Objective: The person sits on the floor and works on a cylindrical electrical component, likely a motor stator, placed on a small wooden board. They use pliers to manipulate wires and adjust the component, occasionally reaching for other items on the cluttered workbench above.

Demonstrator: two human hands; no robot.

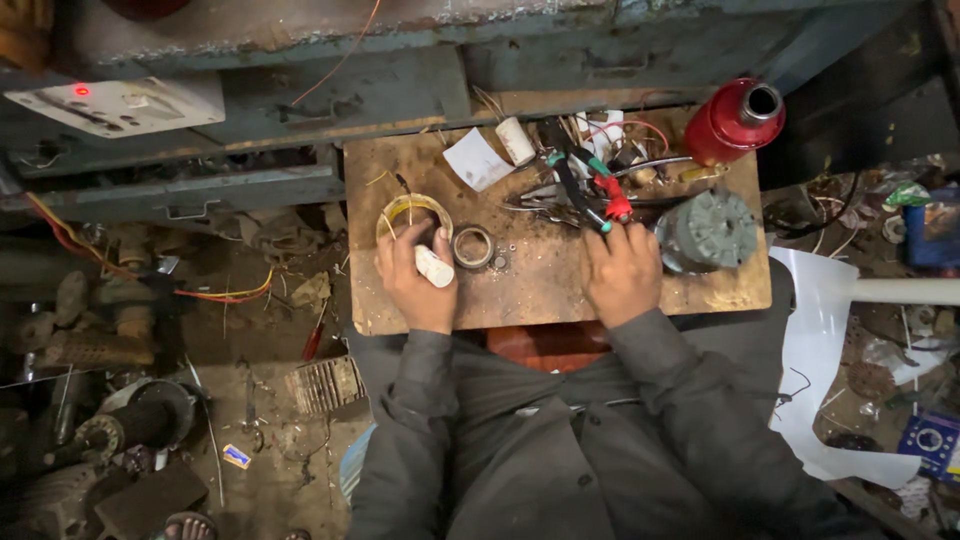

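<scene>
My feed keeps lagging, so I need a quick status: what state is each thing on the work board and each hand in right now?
Left hand: on the board, gripping a small white cylinder.
Wire coil: lying flat, under the left fingertips.
Metal ring: lying flat, untouched.
Right hand: palm down, fingers at the pliers.
Grey motor: standing on end beside the right hand.
Red cylinder: tipped on its side.
Indicator light: lit red.

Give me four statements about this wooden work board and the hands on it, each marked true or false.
1. The left hand holds a small white cylinder. True.
2. The red metal canister lies at the board's near left corner. False: it is at the far right corner.
3. The right hand rests beside the grey round motor housing. True.
4. The small metal ring sits on the right hand. False: it lies on the worn wooden board, between the hands.
</scene>
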